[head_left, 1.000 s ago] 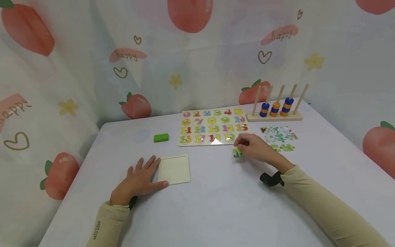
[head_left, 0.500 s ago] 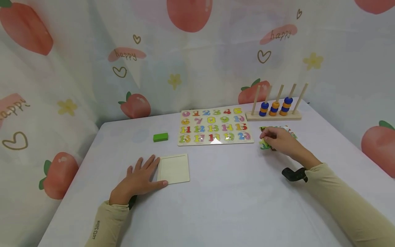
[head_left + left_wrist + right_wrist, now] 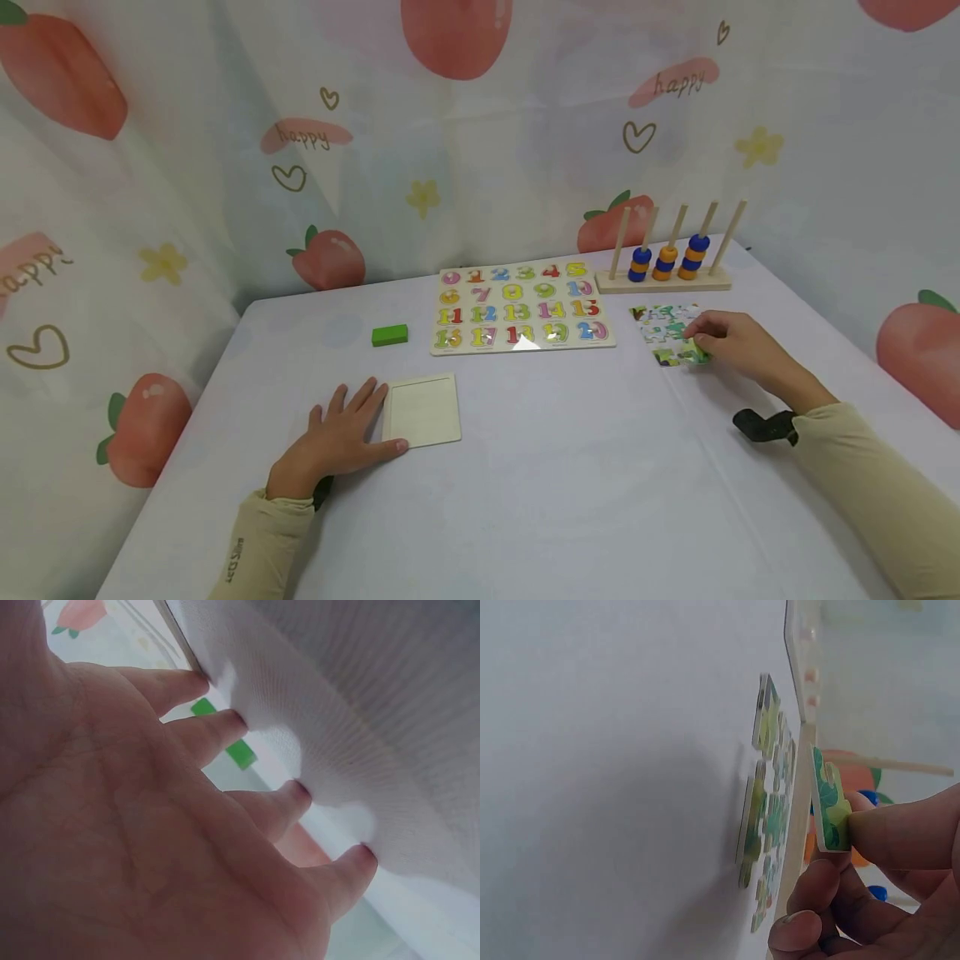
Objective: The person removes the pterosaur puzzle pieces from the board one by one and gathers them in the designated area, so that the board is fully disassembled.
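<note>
Spread out on the white table, my left hand [image 3: 330, 447] touches the left side of a square wooden puzzle tray [image 3: 426, 414]. Its thumb lies at the tray's lower left corner, and the fingertips press the cloth in the left wrist view. At the right, my right hand [image 3: 742, 343] pinches a green jigsaw piece [image 3: 829, 806] between thumb and fingers. The right wrist view has this piece raised off the table, beside the other jigsaw pieces [image 3: 663, 323], which lie grouped flat. My fingers partly cover the right side of that group in the head view.
A number board [image 3: 522, 307] lies at the back middle. Behind the jigsaw pieces stands a wooden peg stand [image 3: 663, 283] with blue and orange beads. A green block [image 3: 390, 335] sits left of the board. Fruit-print cloth [image 3: 465, 167] hangs behind the table.
My right hand has moved right with a green jigsaw piece, from open table near the number board to the lower right of the grouped pieces. My left hand stays put.
</note>
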Action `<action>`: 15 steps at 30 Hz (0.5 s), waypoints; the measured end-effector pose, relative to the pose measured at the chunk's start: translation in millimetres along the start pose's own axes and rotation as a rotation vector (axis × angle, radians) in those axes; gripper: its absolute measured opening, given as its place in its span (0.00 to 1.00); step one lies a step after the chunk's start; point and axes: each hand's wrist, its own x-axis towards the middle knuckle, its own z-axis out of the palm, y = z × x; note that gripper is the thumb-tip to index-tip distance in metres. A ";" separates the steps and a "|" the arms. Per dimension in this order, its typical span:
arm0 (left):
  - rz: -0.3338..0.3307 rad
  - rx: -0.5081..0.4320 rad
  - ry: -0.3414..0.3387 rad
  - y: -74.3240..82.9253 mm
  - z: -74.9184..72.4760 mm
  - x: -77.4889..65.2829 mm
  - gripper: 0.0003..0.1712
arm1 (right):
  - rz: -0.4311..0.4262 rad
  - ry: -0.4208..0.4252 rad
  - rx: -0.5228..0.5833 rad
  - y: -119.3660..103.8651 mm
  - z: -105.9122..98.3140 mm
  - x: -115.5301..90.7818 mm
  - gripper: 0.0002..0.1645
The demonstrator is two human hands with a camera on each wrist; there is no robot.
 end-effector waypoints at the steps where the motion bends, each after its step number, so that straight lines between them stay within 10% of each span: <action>1: 0.001 0.001 0.000 -0.1 0.3 0.0 0.62 | 0.003 0.002 -0.009 2.9 -2.7 -0.2 0.14; 15: 0.002 0.001 -0.007 -1.0 -0.1 0.5 0.62 | 0.046 0.002 -0.061 39.3 -24.7 5.0 0.13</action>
